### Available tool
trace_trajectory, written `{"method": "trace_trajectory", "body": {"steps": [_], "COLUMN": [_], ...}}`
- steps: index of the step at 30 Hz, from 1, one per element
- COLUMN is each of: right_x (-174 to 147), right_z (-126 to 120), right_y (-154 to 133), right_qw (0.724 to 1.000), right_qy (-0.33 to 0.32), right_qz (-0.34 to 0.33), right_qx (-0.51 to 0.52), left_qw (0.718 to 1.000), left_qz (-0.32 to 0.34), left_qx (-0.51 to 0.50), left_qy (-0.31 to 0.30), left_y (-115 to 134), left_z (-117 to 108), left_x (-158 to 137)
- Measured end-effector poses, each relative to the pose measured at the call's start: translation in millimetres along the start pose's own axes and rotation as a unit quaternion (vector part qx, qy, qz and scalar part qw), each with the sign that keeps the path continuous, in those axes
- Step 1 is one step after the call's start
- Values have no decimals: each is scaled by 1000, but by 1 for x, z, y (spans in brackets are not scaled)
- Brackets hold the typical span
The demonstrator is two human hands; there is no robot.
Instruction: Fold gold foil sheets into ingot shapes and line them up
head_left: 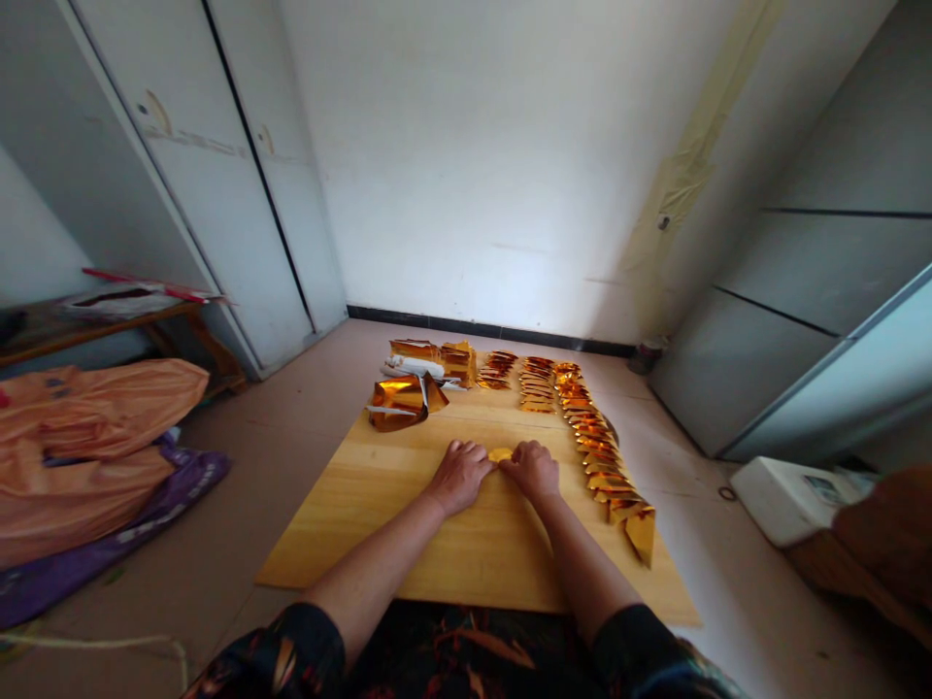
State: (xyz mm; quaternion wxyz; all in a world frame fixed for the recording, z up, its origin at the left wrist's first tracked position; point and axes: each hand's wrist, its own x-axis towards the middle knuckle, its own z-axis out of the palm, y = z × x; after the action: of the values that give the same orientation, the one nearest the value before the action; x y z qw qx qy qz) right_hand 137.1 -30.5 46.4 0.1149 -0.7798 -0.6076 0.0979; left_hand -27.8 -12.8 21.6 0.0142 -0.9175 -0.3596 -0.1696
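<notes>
Wooden board (364,515), fingers (477,456) tight on gold paper (500,454)

Left hand (460,478) and right hand (537,472) pinch a small golden piece (500,454) over a wooden board (353,515).
The hands grip opposite ends of the piece near the board's middle; dark patterned sleeves (313,631) end near the elbows. Down the board's right side runs a long row (595,442) of overlapping golden folds, with a shorter row (537,384) beside its far end. Toward the far left corner sit a curled golden sheet (397,398) and, behind it, a white roll (416,368). A pale wall (473,175) rises beyond.
</notes>
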Motion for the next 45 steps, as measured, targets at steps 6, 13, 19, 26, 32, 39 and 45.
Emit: {"method": "trace_trajectory", "body": {"steps": [6, 13, 19, 26, 32, 39, 45], "right_x": [3, 9, 15, 12, 8, 16, 17], "right_z": [0, -3, -2, -4, -4, 2, 4], "right_y": [-1, 10, 20, 8, 8, 21, 21], "right_qw": [1000, 998, 996, 998, 999, 998, 998], "right_qy": [-15, -46, -50, -47, -32, -33, -30], "right_qz": [15, 16, 8, 24, 20, -1, -14], "right_qx": [2, 30, 78, 35, 27, 55, 50], "left_qw": [1000, 999, 999, 999, 999, 996, 996], "left_qz": [-20, -32, -32, -28, -38, -66, -72], "left_qx": [-21, -25, -25, -26, -31, -44, -30], "left_qy": [7, 15, 9, 9, 13, 28, 38], "left_y": [-3, -3, -2, -3, -3, -4, -4], "left_z": [3, 3, 0, 2, 0, 0, -3], "left_x": [-3, -3, -3, -3, -3, -4, -9]}}
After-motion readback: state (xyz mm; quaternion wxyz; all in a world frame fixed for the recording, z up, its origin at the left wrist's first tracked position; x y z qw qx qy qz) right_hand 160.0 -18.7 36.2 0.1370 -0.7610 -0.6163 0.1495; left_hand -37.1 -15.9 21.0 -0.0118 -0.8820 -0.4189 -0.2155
